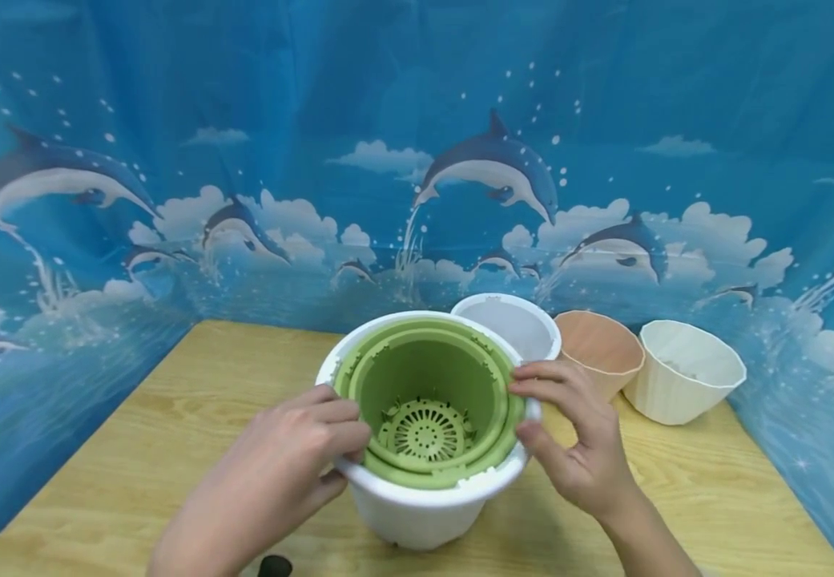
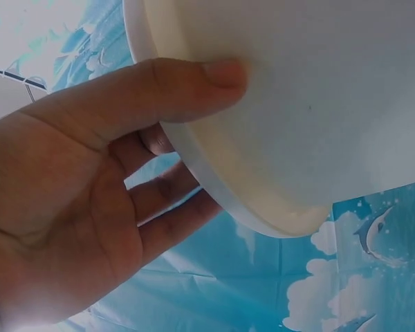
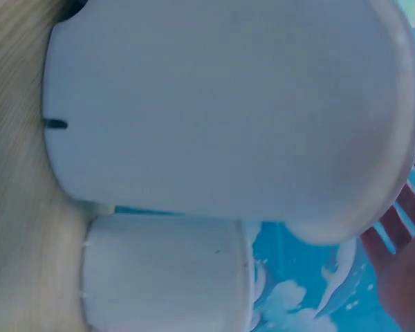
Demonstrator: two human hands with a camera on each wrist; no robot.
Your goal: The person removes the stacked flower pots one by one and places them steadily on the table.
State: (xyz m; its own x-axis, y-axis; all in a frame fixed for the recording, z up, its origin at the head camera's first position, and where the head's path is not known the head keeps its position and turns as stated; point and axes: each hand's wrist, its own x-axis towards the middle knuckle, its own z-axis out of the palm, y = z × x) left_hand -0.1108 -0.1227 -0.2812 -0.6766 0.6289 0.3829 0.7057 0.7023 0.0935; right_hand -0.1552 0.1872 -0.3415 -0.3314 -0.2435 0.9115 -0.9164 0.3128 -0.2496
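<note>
A large white flowerpot (image 1: 417, 517) stands on the table, with two nested green inner pots (image 1: 434, 361) inside; the inner one has a slotted bottom. My left hand (image 1: 301, 437) grips the rim at the left, fingers over the top. In the left wrist view its thumb (image 2: 194, 86) presses the pot's outer wall below the rim. At the right, my right hand (image 1: 578, 437) holds the rim, fingertips on the green edge and thumb against the white side. The right wrist view shows its fingers (image 3: 394, 225) at the rim, with the thumb out of sight.
Behind the large pot are a smaller white pot (image 1: 510, 320), a terracotta-coloured pot (image 1: 600, 344) and a cream pot (image 1: 676, 389). A dark rounded object (image 1: 275, 566) shows at the front edge of view. A dolphin-print curtain (image 1: 359, 88) borders the wooden table (image 1: 171, 433).
</note>
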